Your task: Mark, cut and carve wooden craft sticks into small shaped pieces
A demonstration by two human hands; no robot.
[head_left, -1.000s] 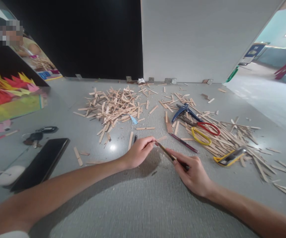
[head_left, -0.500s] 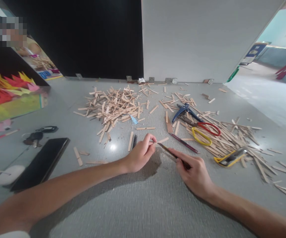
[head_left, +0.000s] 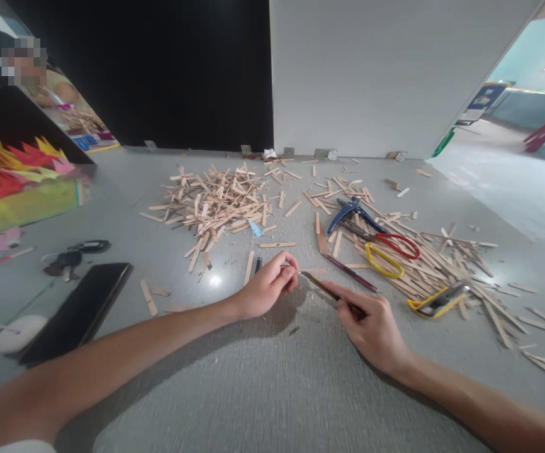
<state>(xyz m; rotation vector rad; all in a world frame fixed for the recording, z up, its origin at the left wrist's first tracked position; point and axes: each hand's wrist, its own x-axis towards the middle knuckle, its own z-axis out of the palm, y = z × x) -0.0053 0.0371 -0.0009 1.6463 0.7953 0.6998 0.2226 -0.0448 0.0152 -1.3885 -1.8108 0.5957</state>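
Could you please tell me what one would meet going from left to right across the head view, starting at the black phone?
Black phone, left hand, slim knife-like tool, right hand, yellow-edged cutter.

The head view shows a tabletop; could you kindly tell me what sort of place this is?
Probably a craft workspace: a heap of wooden sticks, red-and-yellow-handled scissors and a utility knife lie on the grey table.

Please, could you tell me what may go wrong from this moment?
The thin tool in the right hand points at the left hand; if its grip slips, the tip might hurt those close fingers.
The scissors lie among loose wooden sticks, so pulling a stick from there could shift them.
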